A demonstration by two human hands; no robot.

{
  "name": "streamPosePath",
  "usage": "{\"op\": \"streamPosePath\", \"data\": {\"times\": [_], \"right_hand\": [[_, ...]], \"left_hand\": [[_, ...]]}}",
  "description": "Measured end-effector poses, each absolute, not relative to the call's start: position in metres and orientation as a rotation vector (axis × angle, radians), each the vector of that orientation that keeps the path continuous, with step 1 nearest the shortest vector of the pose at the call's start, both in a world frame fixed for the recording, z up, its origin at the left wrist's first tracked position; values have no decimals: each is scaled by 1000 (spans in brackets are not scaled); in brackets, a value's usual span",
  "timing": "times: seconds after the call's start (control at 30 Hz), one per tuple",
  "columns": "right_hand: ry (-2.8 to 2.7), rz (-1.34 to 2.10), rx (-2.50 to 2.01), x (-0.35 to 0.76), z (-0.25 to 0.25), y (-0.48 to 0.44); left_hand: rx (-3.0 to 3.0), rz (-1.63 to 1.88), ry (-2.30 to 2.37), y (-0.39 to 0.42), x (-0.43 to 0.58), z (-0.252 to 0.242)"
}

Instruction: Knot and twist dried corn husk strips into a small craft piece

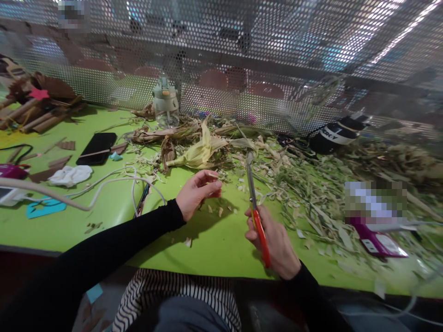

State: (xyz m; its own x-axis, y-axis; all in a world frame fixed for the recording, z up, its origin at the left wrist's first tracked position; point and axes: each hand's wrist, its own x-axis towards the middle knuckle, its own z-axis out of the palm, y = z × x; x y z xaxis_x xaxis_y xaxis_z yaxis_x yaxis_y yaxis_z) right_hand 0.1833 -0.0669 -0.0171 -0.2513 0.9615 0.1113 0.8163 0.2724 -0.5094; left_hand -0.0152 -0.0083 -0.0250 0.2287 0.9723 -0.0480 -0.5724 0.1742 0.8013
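Note:
My right hand (273, 240) is wrapped round the orange-red handles of a pair of scissors (254, 203). The blades look closed and point away from me over the green table. To the left, my left hand (199, 193) hovers above the tabletop with thumb and fingers curled together; a small pale bit seems to show at the fingertips, too small to name. Just beyond that hand lies a yellowish dried corn husk (200, 152). Small pale scraps (220, 211) are scattered on the table between my hands.
Shredded green husk strips (311, 198) cover the right side, near a magenta device (379, 242). A water bottle (166, 103) stands by the perforated metal screen (221, 60). On the left lie a black phone (97, 147), crumpled tissue (71, 175) and a white cable (104, 186).

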Motion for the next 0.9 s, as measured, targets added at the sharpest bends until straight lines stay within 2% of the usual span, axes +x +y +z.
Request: {"op": "streamPosePath", "data": {"times": [0.17,0.43,0.9], "right_hand": [[-2185,615,-1648,185,-18,-74],[-2218,570,-1664,187,-18,-75],[-2213,587,-1671,185,-17,-75]], "left_hand": [[759,1237,688,-7,-14,-26],[803,1209,748,-10,-17,-20],[696,1234,560,-14,-16,-14]]}}
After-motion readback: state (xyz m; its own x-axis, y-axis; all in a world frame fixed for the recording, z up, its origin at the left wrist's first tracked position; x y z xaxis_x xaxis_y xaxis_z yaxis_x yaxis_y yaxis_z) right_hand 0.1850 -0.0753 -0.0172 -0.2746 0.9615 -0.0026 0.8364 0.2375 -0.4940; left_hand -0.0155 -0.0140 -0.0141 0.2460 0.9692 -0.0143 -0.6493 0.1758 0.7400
